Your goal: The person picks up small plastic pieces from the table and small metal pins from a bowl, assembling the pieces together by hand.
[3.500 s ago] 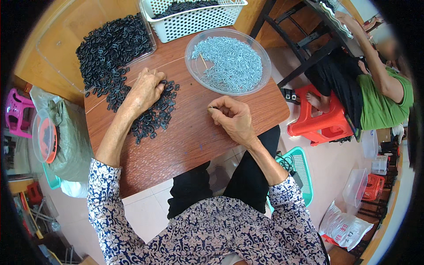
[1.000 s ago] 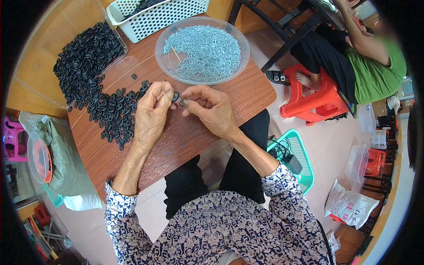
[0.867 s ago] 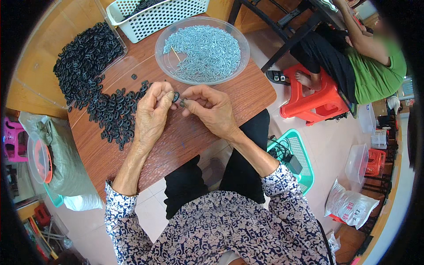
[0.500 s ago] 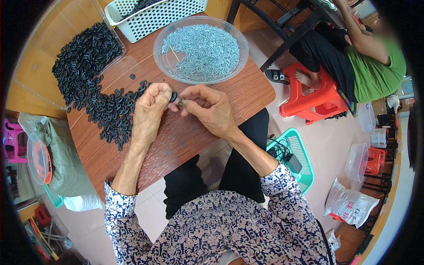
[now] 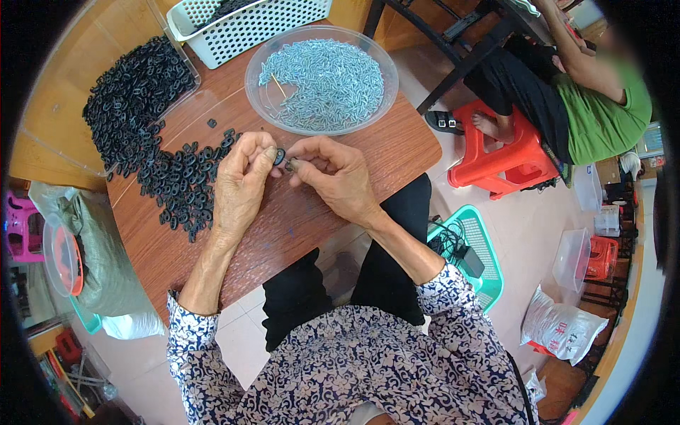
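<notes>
My left hand (image 5: pixel 244 173) pinches a small black oval ring-like part (image 5: pixel 279 156) between thumb and fingertips, above the brown wooden table (image 5: pixel 283 219). Close beside it on the right, my right hand (image 5: pixel 333 177) is closed, thumb against fingers, around something tiny that I cannot make out. The two sets of fingertips almost meet at the black part. A loose spread of the same black oval parts (image 5: pixel 180 177) lies left of my left hand. Beyond my hands stands a round clear tub (image 5: pixel 253 106) of small silvery-blue pins (image 5: pixel 333 78), with a thin yellowish stick (image 5: pixel 279 86) in it.
A clear bin (image 5: pixel 195 74) tipped on its side spills a heap of black parts at the far left. At the back is a white perforated basket (image 5: pixel 248 35). Right of the table are a green basket (image 5: pixel 489 269) with cables and a person on a red stool (image 5: pixel 496 170).
The black part in my left fingers has turned a little, so its flat face shows more. Both hands stay in nearly the same place.
</notes>
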Demonstrator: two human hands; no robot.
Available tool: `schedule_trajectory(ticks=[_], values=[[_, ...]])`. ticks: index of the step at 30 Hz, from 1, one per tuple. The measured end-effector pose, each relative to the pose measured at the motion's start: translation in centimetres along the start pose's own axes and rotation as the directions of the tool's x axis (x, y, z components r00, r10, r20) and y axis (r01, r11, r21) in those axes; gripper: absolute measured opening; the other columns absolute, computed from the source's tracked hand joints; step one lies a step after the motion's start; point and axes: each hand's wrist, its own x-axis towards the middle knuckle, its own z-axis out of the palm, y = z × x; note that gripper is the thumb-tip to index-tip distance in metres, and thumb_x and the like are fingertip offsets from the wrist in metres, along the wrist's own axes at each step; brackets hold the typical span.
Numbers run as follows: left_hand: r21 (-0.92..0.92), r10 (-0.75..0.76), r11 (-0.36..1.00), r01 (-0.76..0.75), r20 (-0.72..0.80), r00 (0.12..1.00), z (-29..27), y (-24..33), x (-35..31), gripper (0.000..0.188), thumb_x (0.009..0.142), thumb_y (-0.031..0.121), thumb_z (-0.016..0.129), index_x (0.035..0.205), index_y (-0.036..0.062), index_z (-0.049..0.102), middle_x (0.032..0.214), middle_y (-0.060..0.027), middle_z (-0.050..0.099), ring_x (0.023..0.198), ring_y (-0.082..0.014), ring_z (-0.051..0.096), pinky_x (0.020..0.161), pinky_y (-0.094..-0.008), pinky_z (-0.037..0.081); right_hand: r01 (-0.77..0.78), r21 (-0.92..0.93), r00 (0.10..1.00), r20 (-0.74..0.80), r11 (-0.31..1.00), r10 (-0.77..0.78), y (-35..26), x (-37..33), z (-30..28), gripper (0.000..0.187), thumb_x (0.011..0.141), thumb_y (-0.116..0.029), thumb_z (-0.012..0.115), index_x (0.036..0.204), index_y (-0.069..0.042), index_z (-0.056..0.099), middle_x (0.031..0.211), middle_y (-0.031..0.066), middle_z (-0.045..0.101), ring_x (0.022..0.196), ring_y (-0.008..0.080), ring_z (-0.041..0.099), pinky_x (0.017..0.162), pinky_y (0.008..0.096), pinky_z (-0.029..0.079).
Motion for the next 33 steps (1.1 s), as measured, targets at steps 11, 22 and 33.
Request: schedule_trajectory(ticks=[11,22,33], values=[[0.171,-0.029,0.985,0.028,0.004,1.0,0.1,1.4,-0.2,0.019,0.102,0.017,0.05,0.103,0.0008,0.059,0.08,-0.0021,0.058,0.073,-0.0096,0.053,0.068,-0.0254,0.045,-0.018,0.075,1.0,-0.012,0.997,0.019,0.3,0.0,-0.3,0.023,0.094,-0.003,0.063,0.116,0.001,0.062,0.099,0.0056,0.069,0.081,0.0096,0.067,0.073,0.0214,0.055],[0.095,-0.118,0.989,0.113,0.053,0.992,1.1,0.6,-1.0,0.023,0.099,0.021,0.057,0.106,-0.0001,0.065,0.084,-0.0016,0.064,0.074,-0.0091,0.056,0.069,-0.0234,0.046,0.011,0.157,0.999,-0.04,0.988,-0.004,0.8,0.0,-0.5,0.02,0.095,-0.001,0.06,0.115,0.003,0.061,0.096,0.007,0.068,0.082,0.0101,0.066,0.075,0.0235,0.056],[0.158,-0.065,0.986,0.055,0.06,0.996,0.7,0.7,-0.8,0.02,0.102,0.015,0.051,0.096,-0.0001,0.064,0.077,-0.0005,0.06,0.07,-0.0069,0.053,0.064,-0.0226,0.043,0.026,0.16,0.999,-0.043,0.987,-0.019,0.3,-0.2,-0.2,0.021,0.093,0.0,0.063,0.113,0.003,0.06,0.097,0.0073,0.068,0.082,0.0096,0.066,0.073,0.0226,0.055]])
